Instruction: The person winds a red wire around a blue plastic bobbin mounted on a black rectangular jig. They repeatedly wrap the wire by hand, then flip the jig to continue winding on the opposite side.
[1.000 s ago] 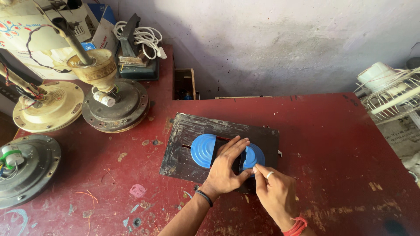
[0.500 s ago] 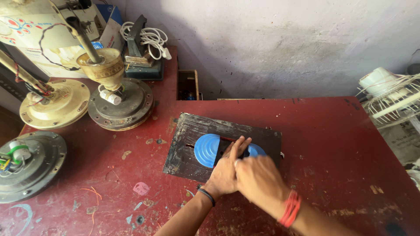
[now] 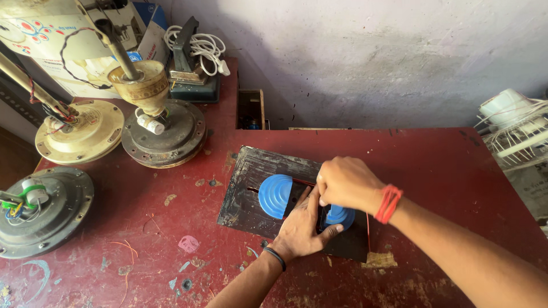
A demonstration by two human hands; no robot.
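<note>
The left hand (image 3: pixel 301 223) lies palm down with its fingers spread flat, reaching in from the bottom edge of the view, a dark band around its wrist. It presses on the middle of a blue ribbed plastic spool (image 3: pixel 275 195), whose left flange shows as a rounded disc beside the fingertips and whose right flange peeks out under the thumb. The right hand (image 3: pixel 345 182) comes in from the lower right with the forearm crossing the counter, a red thread bracelet (image 3: pixel 389 203) on its wrist; its fingers are curled down into a loose fist over the middle of the spool, just touching the left hand's index finger, and what they pinch cannot be told because the knuckles hide it. The spool rests on a dark, worn wooden board (image 3: pixel 251 188), which lies flat near the centre of the red counter (image 3: pixel 434 165). Well apart at the left stand a dark fan motor housing (image 3: pixel 165 134) with a cream cup on its shaft, a cream fan motor (image 3: pixel 80 134), and another grey motor (image 3: pixel 43 208) with coloured wires. A white wire fan guard (image 3: pixel 516 134) sits at the right edge.
</note>
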